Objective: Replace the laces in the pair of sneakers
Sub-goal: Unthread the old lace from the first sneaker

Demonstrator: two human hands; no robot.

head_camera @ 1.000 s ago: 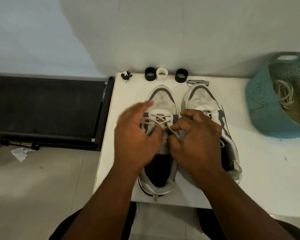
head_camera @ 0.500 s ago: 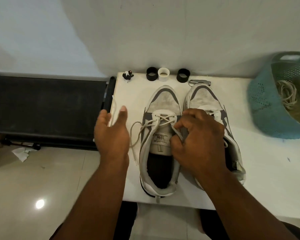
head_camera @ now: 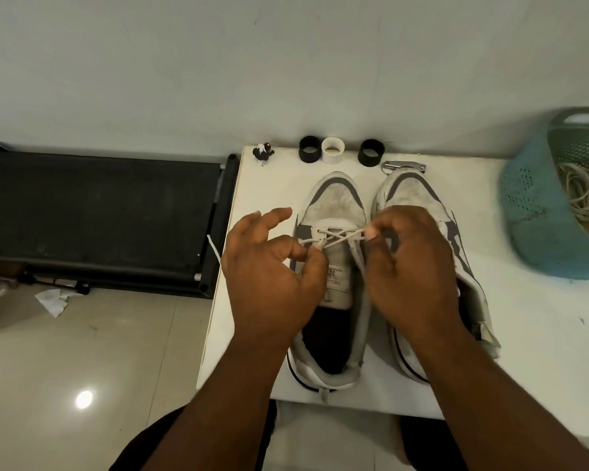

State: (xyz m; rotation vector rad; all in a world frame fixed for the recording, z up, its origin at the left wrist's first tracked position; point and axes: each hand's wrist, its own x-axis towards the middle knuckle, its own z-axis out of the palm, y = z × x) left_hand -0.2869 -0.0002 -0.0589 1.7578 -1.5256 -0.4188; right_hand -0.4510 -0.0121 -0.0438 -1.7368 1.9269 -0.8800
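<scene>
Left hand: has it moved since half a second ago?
Yes. The left hand has come in from the table's left edge onto the left sneaker and now pinches the lace.

A home room — tiled floor, folded treadmill by the wall, laundry basket on the table.

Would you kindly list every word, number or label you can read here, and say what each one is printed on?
"THOU...": partly readable print on the tongue label of the left sneaker; the left hand hides the rest.
"32...": number on the same label, cut off.
Nothing else carries readable text.
</scene>
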